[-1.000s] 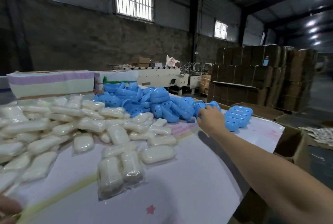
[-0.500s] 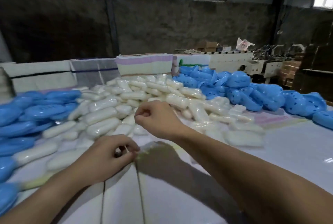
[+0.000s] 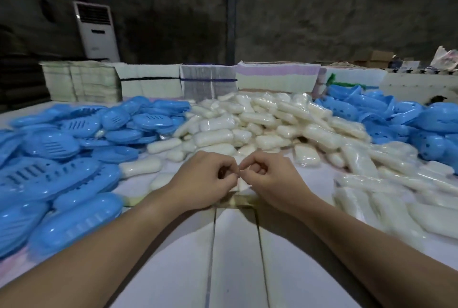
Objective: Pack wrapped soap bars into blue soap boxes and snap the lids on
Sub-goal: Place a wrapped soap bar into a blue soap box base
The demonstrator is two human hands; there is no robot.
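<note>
We face dark warehouse wall (image 3: 322,22), white floor air conditioner (image 3: 96,30) at left. White-covered table (image 3: 235,258) fills foreground; stacked paper bundles (image 3: 210,82) along far edge. Wrapped soap bars (image 3: 260,124) heaped centre and right, long axes pointing every way. Blue soap boxes (image 3: 64,159) piled left, more blue box parts (image 3: 409,119) far right. Our left hand (image 3: 205,181) and right hand (image 3: 270,181) meet over table, fingers curled, fingertips touching; whether they pinch anything, we cannot tell.
</note>
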